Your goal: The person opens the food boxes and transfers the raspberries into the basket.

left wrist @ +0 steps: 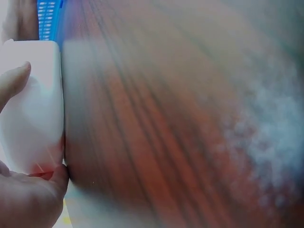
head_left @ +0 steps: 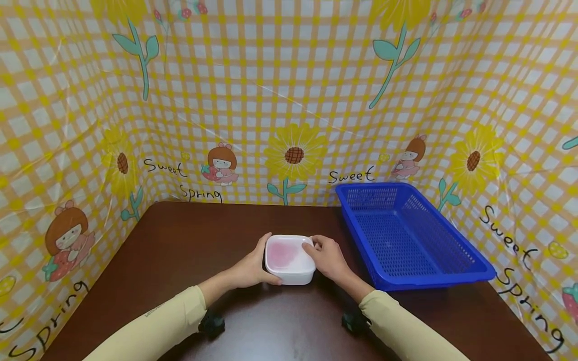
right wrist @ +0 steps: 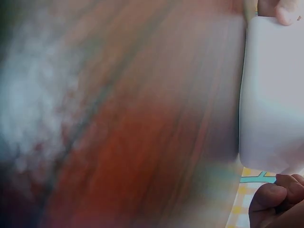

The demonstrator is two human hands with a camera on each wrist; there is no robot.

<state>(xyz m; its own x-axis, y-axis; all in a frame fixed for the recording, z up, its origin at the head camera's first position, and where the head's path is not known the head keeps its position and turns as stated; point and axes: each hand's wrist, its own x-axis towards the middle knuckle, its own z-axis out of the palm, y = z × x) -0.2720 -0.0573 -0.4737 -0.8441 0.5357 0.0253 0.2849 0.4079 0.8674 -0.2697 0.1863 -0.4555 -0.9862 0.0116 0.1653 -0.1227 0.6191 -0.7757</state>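
A white lidded food container (head_left: 291, 258) with rounded corners and a pink patch on its lid sits on the dark table in the head view. My left hand (head_left: 250, 265) grips its left side, thumb at the near corner and fingers along the far left edge. At the far right corner, my right hand (head_left: 329, 254) holds on with its thumb over the top of the lid and its other fingers curled beside the edge. The left wrist view shows the container (left wrist: 38, 114) between both hands. In the right wrist view, curled right-hand fingers (right wrist: 270, 197) stand by the container's corner.
A blue plastic basket (head_left: 370, 250) with perforated walls stands to the right of the container. The dark brown table (head_left: 189, 225) runs back to a checked, sunflower-printed cloth (head_left: 244, 100) on three sides. A dark wrist camera (head_left: 212, 323) hangs under the left sleeve.
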